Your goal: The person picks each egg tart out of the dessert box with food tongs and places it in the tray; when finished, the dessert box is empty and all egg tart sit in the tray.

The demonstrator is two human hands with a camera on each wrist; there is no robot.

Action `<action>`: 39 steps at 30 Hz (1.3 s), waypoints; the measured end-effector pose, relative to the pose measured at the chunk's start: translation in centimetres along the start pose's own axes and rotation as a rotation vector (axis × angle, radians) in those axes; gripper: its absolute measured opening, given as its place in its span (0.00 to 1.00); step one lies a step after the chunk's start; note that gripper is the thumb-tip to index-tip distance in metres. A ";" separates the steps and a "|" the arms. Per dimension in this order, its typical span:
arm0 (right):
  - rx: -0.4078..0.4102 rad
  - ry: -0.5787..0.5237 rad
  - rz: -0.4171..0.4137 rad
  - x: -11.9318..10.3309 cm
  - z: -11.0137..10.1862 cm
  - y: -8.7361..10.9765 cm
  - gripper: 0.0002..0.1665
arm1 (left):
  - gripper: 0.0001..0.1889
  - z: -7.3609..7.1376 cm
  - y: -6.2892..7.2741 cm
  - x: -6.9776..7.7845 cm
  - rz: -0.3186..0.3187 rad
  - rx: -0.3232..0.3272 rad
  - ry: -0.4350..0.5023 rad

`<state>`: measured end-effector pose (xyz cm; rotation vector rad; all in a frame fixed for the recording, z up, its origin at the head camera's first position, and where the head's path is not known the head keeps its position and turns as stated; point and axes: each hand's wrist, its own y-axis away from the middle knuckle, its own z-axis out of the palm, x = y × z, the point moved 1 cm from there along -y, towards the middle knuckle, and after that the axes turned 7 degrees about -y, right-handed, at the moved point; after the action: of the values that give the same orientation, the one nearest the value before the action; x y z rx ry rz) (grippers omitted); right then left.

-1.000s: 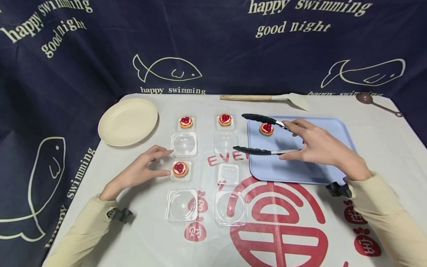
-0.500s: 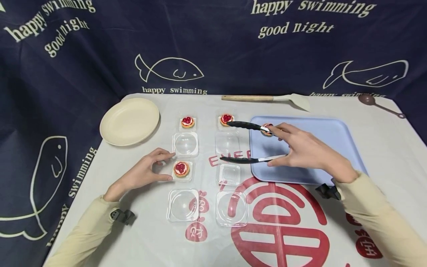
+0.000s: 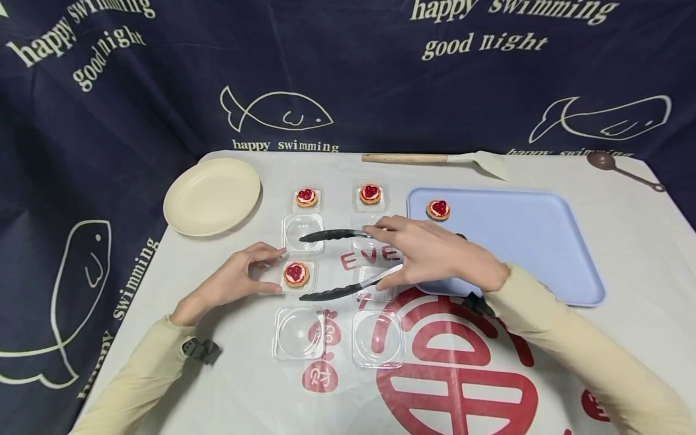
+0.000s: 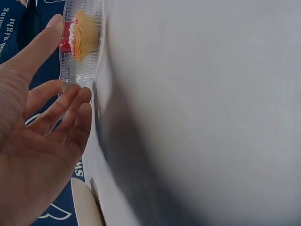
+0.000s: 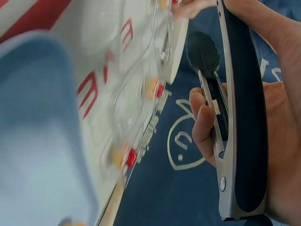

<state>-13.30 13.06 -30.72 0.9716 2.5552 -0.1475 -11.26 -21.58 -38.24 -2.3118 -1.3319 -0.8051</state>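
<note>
In the head view, my right hand (image 3: 435, 251) has swung the tongs (image 3: 333, 235) leftward from the blue tray (image 3: 522, 241); their arms now stand wide, tips to the far and near sides of the red-topped tartlet (image 3: 296, 274) sitting in its clear square container (image 3: 312, 284). My left hand (image 3: 234, 279) has stayed at that container's left edge, thumb and fingers loosely parted; I can't tell whether they touch it. The navy backdrop (image 3: 370, 78) reads "happy swimming" and "good night", the white tablecloth (image 3: 234, 399) a red "EVE". In the left wrist view, ribbed plastic surrounds golden crust and white cream. In the right wrist view, my fingers curl round the tongs, metal with black grips.
</note>
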 end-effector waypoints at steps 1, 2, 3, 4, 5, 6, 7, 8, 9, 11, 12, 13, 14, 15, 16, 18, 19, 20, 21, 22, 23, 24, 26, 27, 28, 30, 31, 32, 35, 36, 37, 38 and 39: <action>-0.008 0.008 -0.013 -0.3 0.1 -0.4 0.55 | 0.36 0.0 0.0 0.0 0.002 0.000 0.004; -0.016 0.014 -0.021 -0.5 0.2 -0.8 0.54 | 0.36 0.0 -0.1 0.0 0.004 0.000 0.010; -0.022 0.019 -0.029 -0.6 0.2 -1.2 0.53 | 0.36 0.0 -0.1 0.0 0.007 -0.001 0.017; -0.026 0.022 -0.036 -0.8 0.3 -1.6 0.52 | 0.36 0.0 -0.1 -0.1 0.011 -0.002 0.024; -0.029 0.029 -0.042 -0.9 0.3 -1.9 0.51 | 0.36 0.0 -0.2 -0.1 0.013 -0.003 0.033; -0.030 0.036 -0.048 -0.9 0.3 -2.2 0.49 | 0.36 0.1 -0.2 -0.1 0.016 -0.004 0.041; -0.030 0.041 -0.055 -1.0 0.3 -2.4 0.48 | 0.36 0.1 -0.3 -0.1 0.017 -0.005 0.048; -0.031 0.045 -0.060 -1.0 0.3 -2.6 0.47 | 0.36 0.1 -0.3 -0.1 0.016 -0.006 0.054; -0.032 0.052 -0.067 -1.1 0.2 -2.8 0.46 | 0.36 0.1 -0.3 -0.1 0.016 -0.005 0.059; -0.033 0.061 -0.080 -1.1 0.1 -3.1 0.45 | 0.36 0.1 -0.4 -0.2 0.014 -0.006 0.064; -0.034 0.066 -0.084 -1.2 0.1 -3.2 0.44 | 0.36 0.1 -0.4 -0.2 0.015 -0.005 0.066; -0.033 0.070 -0.092 -1.3 0.0 -3.3 0.43 | 0.36 0.1 -0.4 -0.2 0.016 -0.005 0.067; -0.035 0.075 -0.097 -1.4 0.0 -3.4 0.42 | 0.36 0.1 -0.4 -0.3 0.018 -0.005 0.068; -0.035 0.078 -0.103 -1.5 -0.1 -3.5 0.41 | 0.36 0.1 -0.4 -0.3 0.021 -0.005 0.068; -0.035 0.080 -0.107 -1.6 -0.1 -3.6 0.40 | 0.36 0.1 -0.4 -0.3 0.022 -0.006 0.070; -0.044 0.084 -0.106 -1.8 -0.3 -3.9 0.37 | 0.36 0.1 -0.4 -0.4 0.025 -0.006 0.077; -0.050 0.090 -0.105 -2.0 -0.4 -4.1 0.36 | 0.36 0.1 -0.4 -0.4 0.026 -0.007 0.080; -0.058 0.098 -0.101 -2.2 -0.5 -4.3 0.35 | 0.36 0.1 -0.4 -0.4 0.027 -0.008 0.086; -0.065 0.106 -0.097 -2.4 -0.5 -4.4 0.35 | 0.36 0.1 -0.5 -0.4 0.027 -0.007 0.090; -0.073 0.114 -0.093 -2.7 -0.7 -4.6 0.34 | 0.35 0.1 -0.5 -0.4 0.027 -0.006 0.094; -0.082 0.127 -0.090 -2.9 -0.8 -4.7 0.32 | 0.35 0.1 -0.5 -0.5 0.027 -0.006 0.100; -0.090 0.139 -0.086 -3.2 -0.9 -4.9 0.31 | 0.35 0.1 -0.5 -0.5 0.027 -0.006 0.104; -0.108 0.165 -0.081 -3.8 -1.0 -5.2 0.29 | 0.35 0.1 -0.5 -0.6 0.029 -0.005 0.117; -0.116 0.178 -0.077 -4.1 -1.1 -5.4 0.28 | 0.35 0.2 -0.5 -0.6 0.030 -0.004 0.122; -0.125 0.190 -0.074 -4.4 -1.2 -5.5 0.27 | 0.35 0.2 -0.5 -0.6 0.031 -0.005 0.129; -0.142 0.211 -0.065 -4.9 -1.3 -5.8 0.25 | 0.35 0.2 -0.5 -0.6 0.035 -0.006 0.141; -0.149 0.218 -0.058 -5.1 -1.3 -6.0 0.24 | 0.35 0.2 -0.4 -0.6 0.038 -0.007 0.145; -0.154 0.227 -0.053 -5.3 -1.4 -6.1 0.24 | 0.35 0.2 -0.4 -0.6 0.037 -0.008 0.146; -0.165 0.239 -0.038 -6.0 -1.4 -6.5 0.22 | 0.35 0.2 -0.4 -0.5 0.027 -0.014 0.153; -0.168 0.245 -0.034 -6.2 -1.4 -6.6 0.21 | 0.36 0.2 -0.4 -0.5 0.020 -0.017 0.155; -0.172 0.252 -0.031 -6.4 -1.4 -6.7 0.20 | 0.36 0.2 -0.3 -0.4 0.013 -0.020 0.156; -0.177 0.260 -0.031 -6.6 -1.4 -6.8 0.20 | 0.36 0.2 -0.3 -0.5 0.006 -0.023 0.159; -0.182 0.267 -0.029 -6.7 -1.3 -6.9 0.20 | 0.36 0.2 -0.3 -0.4 0.001 -0.025 0.164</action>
<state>-13.71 4.03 -27.11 0.9383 2.7634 0.2183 -11.61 -21.59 -38.64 -2.2117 -1.2557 -0.9926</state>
